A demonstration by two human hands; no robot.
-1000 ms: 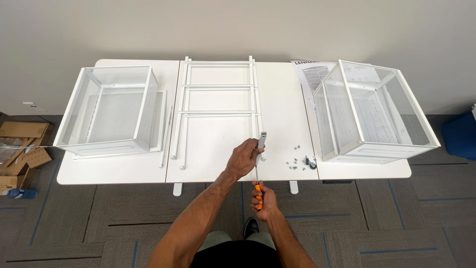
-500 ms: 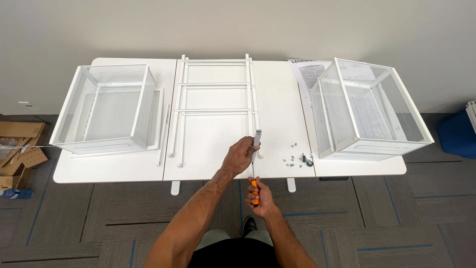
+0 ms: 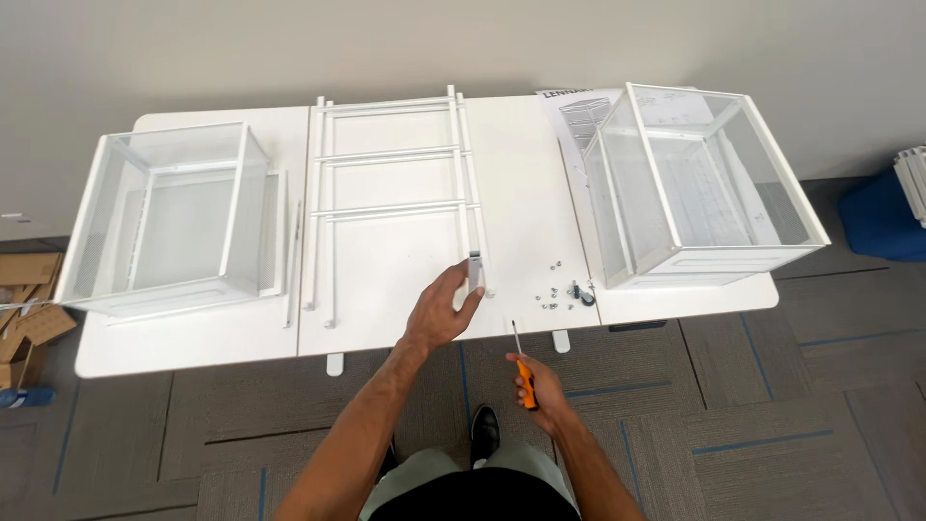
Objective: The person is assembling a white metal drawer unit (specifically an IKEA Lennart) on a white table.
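The left hand (image 3: 439, 314) pinches the near end of the white frame (image 3: 395, 198) lying mid-table. The right hand (image 3: 542, 386) wraps around an orange-handled screwdriver (image 3: 522, 369). A white instruction sheet (image 3: 571, 121) lies under the right mesh basket (image 3: 690, 188).
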